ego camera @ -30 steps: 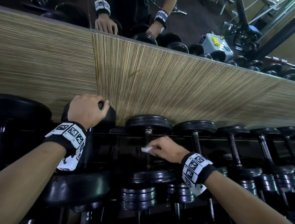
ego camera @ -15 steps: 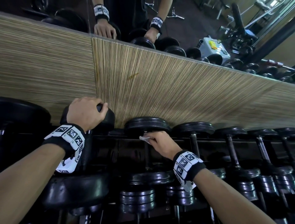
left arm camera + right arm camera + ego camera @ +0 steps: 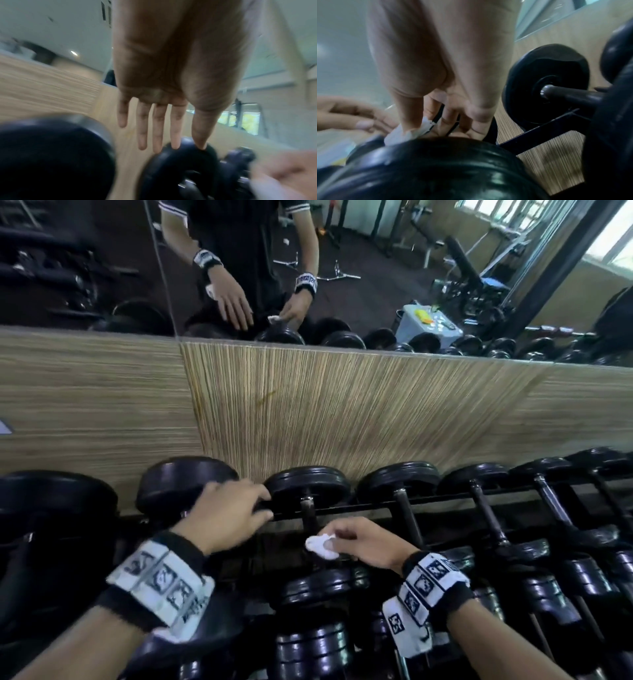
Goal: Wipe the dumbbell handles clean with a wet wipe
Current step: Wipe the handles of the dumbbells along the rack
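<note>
pinching wet wipe, right hand (left hand spread)

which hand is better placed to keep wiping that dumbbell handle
The right hand. It already pinches the wet wipe right beside the dumbbell handle, while the left hand is open, empty and reaching toward the far weight plate.

left hand motion-blurred | wet wipe partly hidden by right hand fingers
</note>
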The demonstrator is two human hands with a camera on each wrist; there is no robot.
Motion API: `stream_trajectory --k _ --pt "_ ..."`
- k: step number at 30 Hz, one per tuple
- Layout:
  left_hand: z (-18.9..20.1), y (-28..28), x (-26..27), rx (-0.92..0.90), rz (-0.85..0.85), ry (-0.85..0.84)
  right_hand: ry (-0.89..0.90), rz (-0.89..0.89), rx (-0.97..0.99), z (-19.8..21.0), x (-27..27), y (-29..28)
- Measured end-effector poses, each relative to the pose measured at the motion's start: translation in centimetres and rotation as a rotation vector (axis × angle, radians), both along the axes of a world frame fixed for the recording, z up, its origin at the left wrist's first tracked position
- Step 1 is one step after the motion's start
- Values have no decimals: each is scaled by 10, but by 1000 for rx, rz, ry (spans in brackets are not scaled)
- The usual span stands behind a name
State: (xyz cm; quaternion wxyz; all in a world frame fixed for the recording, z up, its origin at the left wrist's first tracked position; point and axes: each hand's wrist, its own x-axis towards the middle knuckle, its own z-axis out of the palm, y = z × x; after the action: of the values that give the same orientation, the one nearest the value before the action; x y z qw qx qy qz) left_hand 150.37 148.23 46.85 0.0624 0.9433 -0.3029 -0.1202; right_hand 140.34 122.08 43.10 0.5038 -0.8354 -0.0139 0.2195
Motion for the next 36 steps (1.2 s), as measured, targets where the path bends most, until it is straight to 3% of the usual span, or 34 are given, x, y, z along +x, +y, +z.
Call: stream_trajectory --k 2,5,8,10,12,14,16,20,24,28,31,33,36 --pt "-8 -25 -42 -181 -74 184 -38 -72 116 1 -7 -3" --pt "-35 -53 -74 -676 -17 593 -56 -148 187 3 -17 -3" --pt "-56 -67 -78 -900 213 641 -88 -295 189 1 -26 -9" --pt "-71 -67 -66 -844 344 425 -191 -403 71 -3 -32 -25" --pt "-84 -60 -47 -664 467 204 -315 -476 -309 -8 -40 -54" --pt "-93 -56 -29 -506 520 159 -307 -557 -660 -6 -51 -85" --pt "-100 -61 -16 -435 488 201 -246 -637 -786 -8 -61 -105" --pt "-103 -85 -5 -490 351 324 -219 -729 -768 -20 -68 -108" --pt "-107 -82 -23 -416 235 359 -259 -843 -730 -25 -67 -109" --pt "-123 -67 -39 -388 115 622 -297 -855 -704 -26 -70 -107" --pt "-117 -74 -32 -556 282 765 -305 -861 -700 -26 -69 -107" --pt "-115 -81 -20 -667 439 736 -313 -873 -695 -26 -69 -108" --pt "-117 -86 -1 -787 481 633 -307 -884 -689 -27 -69 -107"
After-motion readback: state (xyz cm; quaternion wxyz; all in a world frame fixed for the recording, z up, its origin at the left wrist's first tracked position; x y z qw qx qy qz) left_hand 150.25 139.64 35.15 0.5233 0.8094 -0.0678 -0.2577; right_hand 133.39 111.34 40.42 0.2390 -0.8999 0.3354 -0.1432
